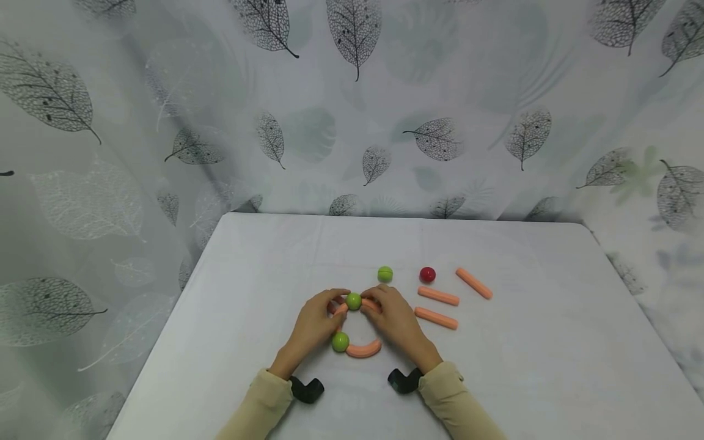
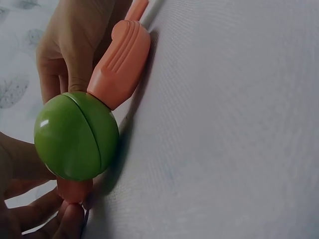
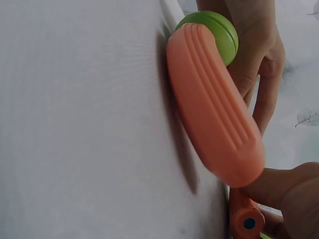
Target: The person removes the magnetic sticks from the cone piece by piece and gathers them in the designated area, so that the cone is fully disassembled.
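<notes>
My left hand [image 1: 313, 321] pinches an orange curved toy piece [image 1: 341, 309] on the left side of a ring-like shape. The right hand [image 1: 395, 315] grips another orange curved piece [image 1: 371, 304], whose blue-dotted end [image 3: 247, 222] shows in the right wrist view. Between the fingertips of both hands sits a green ball [image 1: 354, 300]. Below the left hand, a second green ball [image 1: 340, 341] touches a loose-ended orange curved piece [image 1: 364, 349]. In the left wrist view this nearer ball [image 2: 76, 135] joins two orange pieces. Something red is mostly hidden behind the left fingers.
Beyond the hands lie a grooved green ball [image 1: 385, 274] and a red ball [image 1: 427, 275]. Three straight orange rods [image 1: 438, 296] lie to the right. Everything rests on a white-covered table [image 1: 550, 342], with leaf-print curtains [image 1: 352, 122] around it. Dark wrist mounts [image 1: 307, 390] sit at both cuffs.
</notes>
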{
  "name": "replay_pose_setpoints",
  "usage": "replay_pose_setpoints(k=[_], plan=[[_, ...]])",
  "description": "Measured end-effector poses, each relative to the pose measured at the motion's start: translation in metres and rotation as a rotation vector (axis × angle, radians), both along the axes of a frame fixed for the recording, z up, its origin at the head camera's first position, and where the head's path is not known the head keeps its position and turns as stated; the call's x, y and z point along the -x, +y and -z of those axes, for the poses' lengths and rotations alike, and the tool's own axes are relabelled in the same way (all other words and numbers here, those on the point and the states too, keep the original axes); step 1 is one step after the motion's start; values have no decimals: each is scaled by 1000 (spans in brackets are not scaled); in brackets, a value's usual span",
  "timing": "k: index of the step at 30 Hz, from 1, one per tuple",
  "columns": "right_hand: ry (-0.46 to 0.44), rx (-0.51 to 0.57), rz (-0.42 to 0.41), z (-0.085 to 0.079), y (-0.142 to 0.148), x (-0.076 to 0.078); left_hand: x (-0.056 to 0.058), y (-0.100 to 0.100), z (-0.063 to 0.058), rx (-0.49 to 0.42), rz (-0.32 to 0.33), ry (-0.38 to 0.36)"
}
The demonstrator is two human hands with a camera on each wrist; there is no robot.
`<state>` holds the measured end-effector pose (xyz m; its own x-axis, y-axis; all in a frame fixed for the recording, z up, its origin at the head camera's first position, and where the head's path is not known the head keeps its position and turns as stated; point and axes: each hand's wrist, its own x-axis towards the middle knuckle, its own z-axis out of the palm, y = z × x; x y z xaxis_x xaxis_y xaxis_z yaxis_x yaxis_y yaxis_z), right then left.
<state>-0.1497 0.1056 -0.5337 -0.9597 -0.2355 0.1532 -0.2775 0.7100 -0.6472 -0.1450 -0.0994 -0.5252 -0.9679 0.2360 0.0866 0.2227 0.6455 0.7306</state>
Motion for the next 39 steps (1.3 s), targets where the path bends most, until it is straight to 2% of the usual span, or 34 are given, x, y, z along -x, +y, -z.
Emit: replay_pose_setpoints(k=[11,17,25,29,34,39], plan=[[6,-7,10,0,1,0,1,0,1,30,-8,19],[-3,-19,20,3,0,-2,-3,-3,0,36,2,-7],[39,-114,20,-8,4,7,-1,-4,-5,42,46,-3],[64,-126,23,-11,5,11,-4,-7,-7,52,57,-10],[69,-127,23,-10,6,12,-12,-10,-12,90,20,-28],[121,-108,-5,-10,6,10,-17,-11,-16,170,-35,-15]])
